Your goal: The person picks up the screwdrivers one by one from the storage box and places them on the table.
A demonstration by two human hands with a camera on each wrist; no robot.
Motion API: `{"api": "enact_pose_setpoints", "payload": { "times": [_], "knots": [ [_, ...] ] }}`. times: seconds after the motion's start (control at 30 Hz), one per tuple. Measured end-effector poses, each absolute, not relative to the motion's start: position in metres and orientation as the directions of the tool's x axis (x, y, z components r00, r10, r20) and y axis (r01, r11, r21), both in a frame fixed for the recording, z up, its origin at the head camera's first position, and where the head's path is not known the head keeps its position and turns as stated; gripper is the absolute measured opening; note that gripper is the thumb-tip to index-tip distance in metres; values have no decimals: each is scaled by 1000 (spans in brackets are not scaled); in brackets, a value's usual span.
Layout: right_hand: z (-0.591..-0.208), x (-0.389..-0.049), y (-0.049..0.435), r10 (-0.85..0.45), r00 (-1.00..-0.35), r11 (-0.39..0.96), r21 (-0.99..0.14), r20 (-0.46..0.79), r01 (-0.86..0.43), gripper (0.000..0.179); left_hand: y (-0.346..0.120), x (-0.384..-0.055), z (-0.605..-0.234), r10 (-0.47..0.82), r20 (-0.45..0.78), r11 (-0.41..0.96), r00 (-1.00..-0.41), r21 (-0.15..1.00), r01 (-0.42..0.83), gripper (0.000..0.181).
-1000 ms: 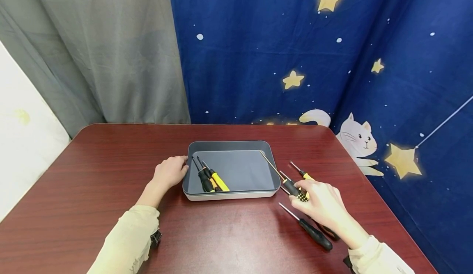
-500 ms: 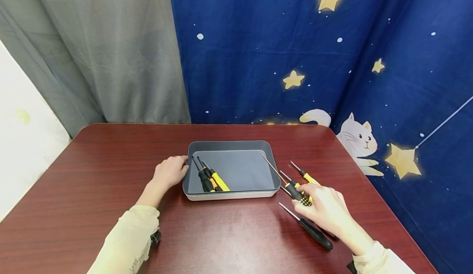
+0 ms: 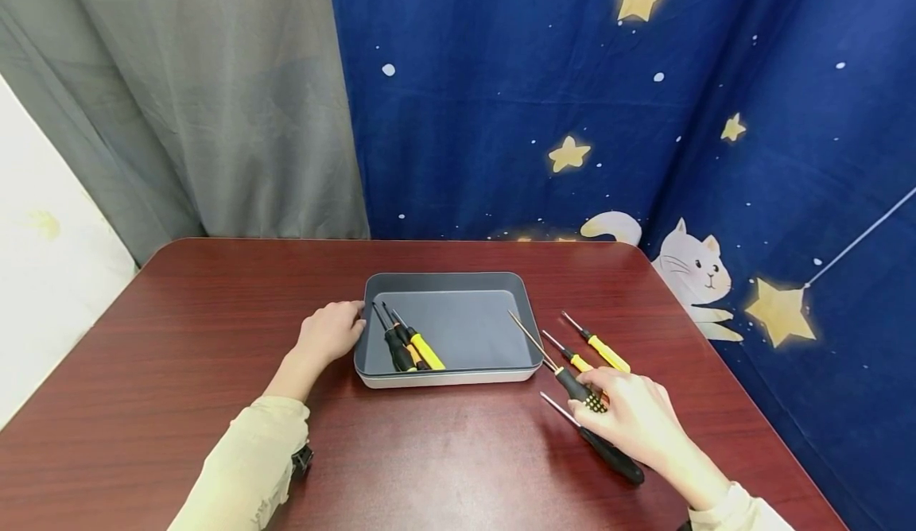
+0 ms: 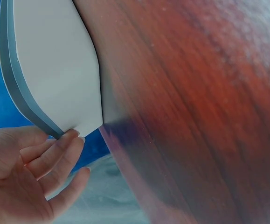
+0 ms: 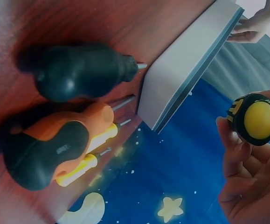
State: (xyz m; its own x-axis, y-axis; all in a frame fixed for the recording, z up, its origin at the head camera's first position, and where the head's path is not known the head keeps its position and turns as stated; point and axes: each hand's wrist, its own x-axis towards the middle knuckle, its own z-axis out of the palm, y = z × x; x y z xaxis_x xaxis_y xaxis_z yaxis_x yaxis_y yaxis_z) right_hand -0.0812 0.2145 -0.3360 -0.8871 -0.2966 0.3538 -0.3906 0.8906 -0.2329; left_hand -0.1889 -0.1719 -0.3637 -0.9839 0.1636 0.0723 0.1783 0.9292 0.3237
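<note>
My right hand (image 3: 630, 412) holds a screwdriver (image 5: 259, 122) by its black handle with yellow dots and a yellow butt. Its long shank slants over the right rim of the grey tray (image 3: 472, 328), tip over the inside. My left hand (image 4: 37, 172) pinches the tray's edge at the left side, fingertips on the white outer wall. Inside the tray, at the left, lie a black-handled screwdriver (image 3: 397, 350), a yellow one (image 3: 427, 352) and an orange-and-black one between them.
Right of the tray on the wooden table (image 3: 236, 308) lie a black-handled screwdriver (image 3: 611, 455), two yellow-handled screwdrivers (image 3: 608, 352), and a stubby-looking orange-and-black handle (image 5: 60, 149), which the right hand covers in the head view. Curtains hang behind.
My right hand has moved a little right and nearer the body with the screwdriver, its shank drawing back slightly over the rim. The left hand and tray have stayed put.
</note>
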Motion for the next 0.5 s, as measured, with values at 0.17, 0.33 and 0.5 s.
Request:
{"api": "enact_pose_setpoints", "payload": {
  "times": [0.17, 0.33, 0.5],
  "knots": [
    [-340, -75, 217, -303, -876, 890, -218, 377, -401, 16, -171, -189, -362, 165, 65, 929, -984, 324, 177, 34],
    [-342, -70, 219, -295, -879, 893, -221, 375, -393, 18, -172, -190, -363, 167, 67, 928, -984, 325, 180, 34],
    [-344, -67, 221, -291, -881, 893, -224, 374, -391, 18, -172, -190, -365, 168, 69, 929, -983, 323, 181, 34]
  ]
}}
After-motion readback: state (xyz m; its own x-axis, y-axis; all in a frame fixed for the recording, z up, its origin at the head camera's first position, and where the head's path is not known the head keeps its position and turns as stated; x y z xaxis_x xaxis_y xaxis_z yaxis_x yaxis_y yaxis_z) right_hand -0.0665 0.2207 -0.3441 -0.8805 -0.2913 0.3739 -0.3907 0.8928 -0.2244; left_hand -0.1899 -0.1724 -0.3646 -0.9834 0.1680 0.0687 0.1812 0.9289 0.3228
